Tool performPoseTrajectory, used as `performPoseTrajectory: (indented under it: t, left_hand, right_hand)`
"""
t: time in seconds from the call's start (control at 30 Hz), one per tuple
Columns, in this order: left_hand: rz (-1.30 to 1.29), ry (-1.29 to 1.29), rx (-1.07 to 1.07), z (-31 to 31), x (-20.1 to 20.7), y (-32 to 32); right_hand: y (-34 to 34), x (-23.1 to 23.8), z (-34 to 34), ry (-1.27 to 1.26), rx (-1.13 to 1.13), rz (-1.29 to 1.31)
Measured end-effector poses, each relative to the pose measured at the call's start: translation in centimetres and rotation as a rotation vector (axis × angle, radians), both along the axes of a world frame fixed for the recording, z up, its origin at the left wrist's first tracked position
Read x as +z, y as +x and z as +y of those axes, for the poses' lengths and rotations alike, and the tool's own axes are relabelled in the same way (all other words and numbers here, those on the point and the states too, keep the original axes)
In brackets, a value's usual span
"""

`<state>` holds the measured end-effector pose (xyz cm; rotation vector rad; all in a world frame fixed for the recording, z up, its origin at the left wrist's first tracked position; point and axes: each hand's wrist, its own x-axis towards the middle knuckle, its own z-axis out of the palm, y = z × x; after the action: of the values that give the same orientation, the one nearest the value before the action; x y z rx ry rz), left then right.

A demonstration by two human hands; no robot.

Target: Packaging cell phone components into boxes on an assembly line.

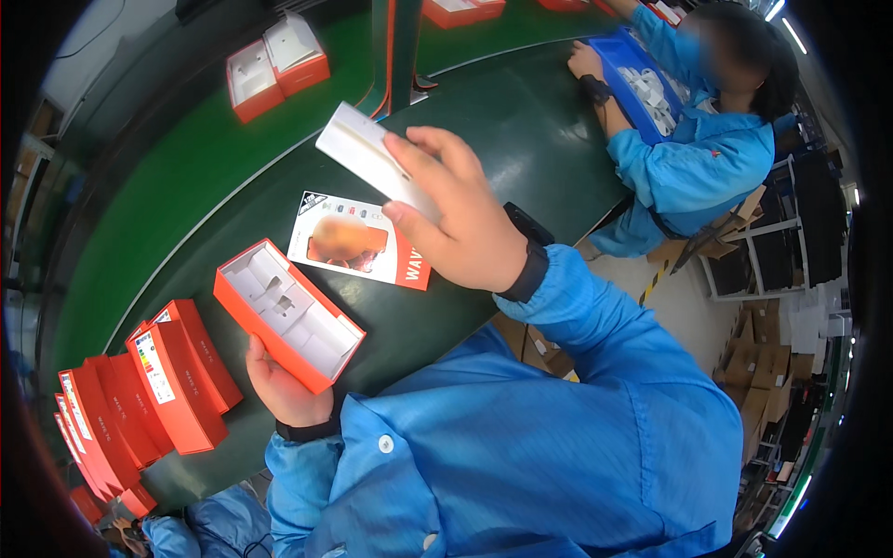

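Observation:
My left hand [290,391] grips the near end of an open red box [296,321], its fingers partly hidden beneath. The box has a white inner lining with small cutouts and is tilted over the dark green table. My right hand [460,219] pinches a slim white cardboard piece [358,139] between thumb and fingers, raised above the table and slightly blurred. Whether that piece is a flat box or an insert, I cannot tell. Beneath my right hand lies a white and red printed lid or card [349,244] with a picture of a phone.
Several closed red boxes [177,381] stand in a row at the left. On the green belt [186,177] beyond sits an open red box [256,84] with white inside. A post [397,56] rises at the table's far edge. At right, a co-worker [688,158] handles a blue tray [637,84] of white parts.

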<state>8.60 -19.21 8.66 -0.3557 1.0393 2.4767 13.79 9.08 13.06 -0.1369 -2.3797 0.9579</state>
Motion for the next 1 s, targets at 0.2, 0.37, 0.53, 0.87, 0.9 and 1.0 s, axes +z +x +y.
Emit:
performPoseTrajectory:
  t: [0.2,0.37,0.53,0.87,0.9,1.0]
  left_hand:
    - [0.018,-0.084,0.010,-0.6,-0.4,0.4]
    - [0.027,-0.215,-0.028,-1.2,-0.7,0.5]
    - [0.101,-0.459,-0.065,-0.3,1.4,1.1]
    - [0.162,-0.752,-0.224,-0.2,2.0,1.5]
    - [0.160,-0.752,-0.224,-0.2,1.8,1.5]
    - [0.158,-0.760,-0.217,-0.2,1.6,1.3]
  right_hand:
    - [-0.3,1.2,-0.3,0.080,0.016,-0.078]
    - [0.0,0.3,-0.9,0.098,0.043,-0.063]
    - [0.2,-0.1,-2.0,0.203,0.025,-0.076]
    - [1.2,-2.1,-3.7,0.365,0.142,-0.349]
    - [1.1,-1.9,-3.7,0.366,0.142,-0.350]
    - [1.0,-1.6,-3.7,0.404,0.156,-0.420]
